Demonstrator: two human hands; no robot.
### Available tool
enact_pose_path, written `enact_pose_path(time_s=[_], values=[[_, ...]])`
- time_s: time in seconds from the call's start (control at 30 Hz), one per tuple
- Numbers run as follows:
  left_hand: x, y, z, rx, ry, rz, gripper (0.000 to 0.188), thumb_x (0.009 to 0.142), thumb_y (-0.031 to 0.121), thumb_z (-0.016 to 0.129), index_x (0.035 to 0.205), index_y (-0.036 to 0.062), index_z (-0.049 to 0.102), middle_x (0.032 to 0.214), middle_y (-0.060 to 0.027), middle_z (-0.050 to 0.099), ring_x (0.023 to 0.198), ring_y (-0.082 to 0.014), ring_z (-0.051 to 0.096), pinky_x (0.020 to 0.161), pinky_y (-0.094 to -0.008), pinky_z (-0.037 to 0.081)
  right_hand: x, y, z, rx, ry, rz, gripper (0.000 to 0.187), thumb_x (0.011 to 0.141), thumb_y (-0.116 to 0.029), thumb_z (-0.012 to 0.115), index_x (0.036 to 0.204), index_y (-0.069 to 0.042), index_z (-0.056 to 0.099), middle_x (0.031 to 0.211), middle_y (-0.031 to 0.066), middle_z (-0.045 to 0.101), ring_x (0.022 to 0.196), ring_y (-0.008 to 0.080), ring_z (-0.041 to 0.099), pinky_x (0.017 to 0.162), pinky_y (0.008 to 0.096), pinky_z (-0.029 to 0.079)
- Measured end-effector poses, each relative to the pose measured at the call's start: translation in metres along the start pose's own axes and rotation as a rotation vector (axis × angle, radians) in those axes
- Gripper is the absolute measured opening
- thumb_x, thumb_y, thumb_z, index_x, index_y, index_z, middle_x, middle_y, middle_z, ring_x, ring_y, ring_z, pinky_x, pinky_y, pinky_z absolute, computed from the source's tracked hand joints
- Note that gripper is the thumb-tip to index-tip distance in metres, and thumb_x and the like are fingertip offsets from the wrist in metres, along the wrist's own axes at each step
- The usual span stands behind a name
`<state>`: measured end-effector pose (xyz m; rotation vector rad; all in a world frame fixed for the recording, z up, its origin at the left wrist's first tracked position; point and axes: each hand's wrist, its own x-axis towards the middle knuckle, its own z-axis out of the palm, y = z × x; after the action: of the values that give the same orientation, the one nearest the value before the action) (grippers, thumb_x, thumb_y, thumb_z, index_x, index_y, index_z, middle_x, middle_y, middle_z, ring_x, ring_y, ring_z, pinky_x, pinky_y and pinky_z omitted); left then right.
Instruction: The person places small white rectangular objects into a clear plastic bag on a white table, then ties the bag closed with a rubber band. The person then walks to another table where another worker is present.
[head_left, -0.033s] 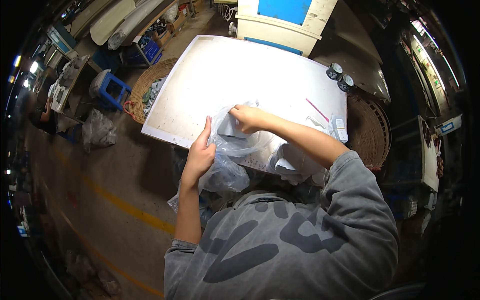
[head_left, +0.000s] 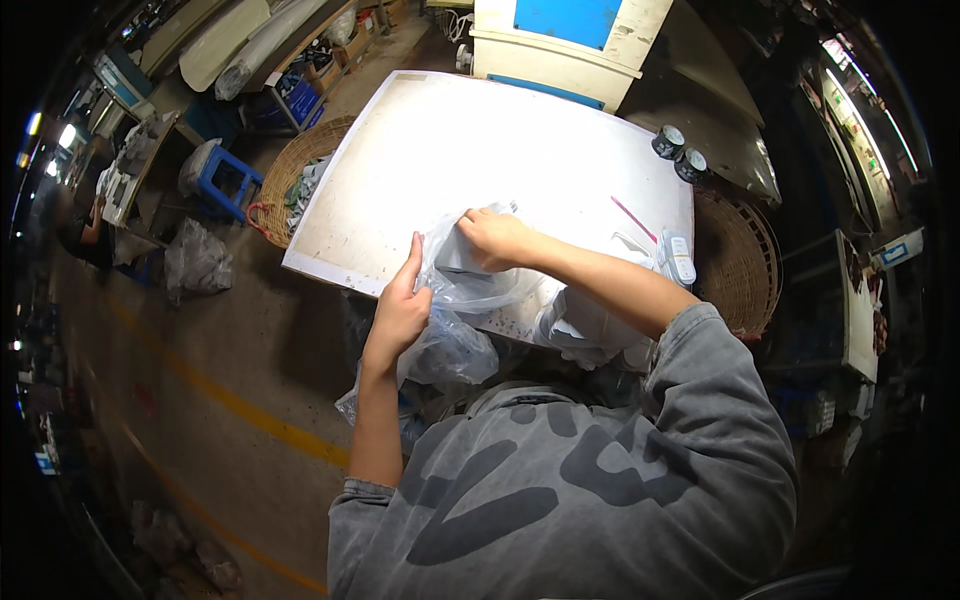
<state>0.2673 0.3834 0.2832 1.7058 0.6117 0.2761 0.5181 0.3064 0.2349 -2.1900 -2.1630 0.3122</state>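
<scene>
A clear plastic bag hangs over the near edge of the white-topped table, its mouth pulled up onto the tabletop. My left hand is closed on the side of that mouth, thumb pointing up along the film. At the opening, my right hand has its fingers curled down around a light grey flat piece; the fingertips are partly hidden. Under my right forearm, a heap of light grey pieces lies at the table's near edge.
On the table, a pink stick and a stack of pale pieces lie right; two dark round tins stand at its far right corner. Wicker baskets flank it, left and right. A blue stool stands farther left.
</scene>
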Motion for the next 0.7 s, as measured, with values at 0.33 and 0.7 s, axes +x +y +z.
enact_pose_path(time_s=[0.33, 0.7], values=[[0.006, 0.020, 0.007, -0.036, -0.049, -0.038, 0.087, 0.090, -0.006, 0.042, 0.173, 0.0079, 0.021, 0.171, -0.0152, 0.041, 0.061, -0.0051, 0.048, 0.057, -0.0228, 0.047, 0.005, -0.020, -0.005, 0.046, -0.008, 0.103, 0.081, 0.068, -0.024, 0.088, 0.133, 0.012, 0.055, 0.130, 0.0294, 0.062, 0.108, 0.0491, 0.070, 0.086, 0.0486, 0.064], [-0.003, 0.013, -0.004, 0.241, 0.027, 0.112, 0.074, 0.090, -0.002, 0.044, 0.162, 0.0159, 0.050, 0.163, -0.0279, 0.046, 0.064, -0.0126, 0.061, 0.062, -0.0279, 0.053, -0.059, -0.026, -0.043, 0.283, 0.216, -0.064, 0.051, 0.093, -0.020, 0.074, 0.140, -0.003, 0.063, 0.136, 0.0237, 0.060, 0.126, 0.0419, 0.060, 0.107, 0.0484, 0.052]])
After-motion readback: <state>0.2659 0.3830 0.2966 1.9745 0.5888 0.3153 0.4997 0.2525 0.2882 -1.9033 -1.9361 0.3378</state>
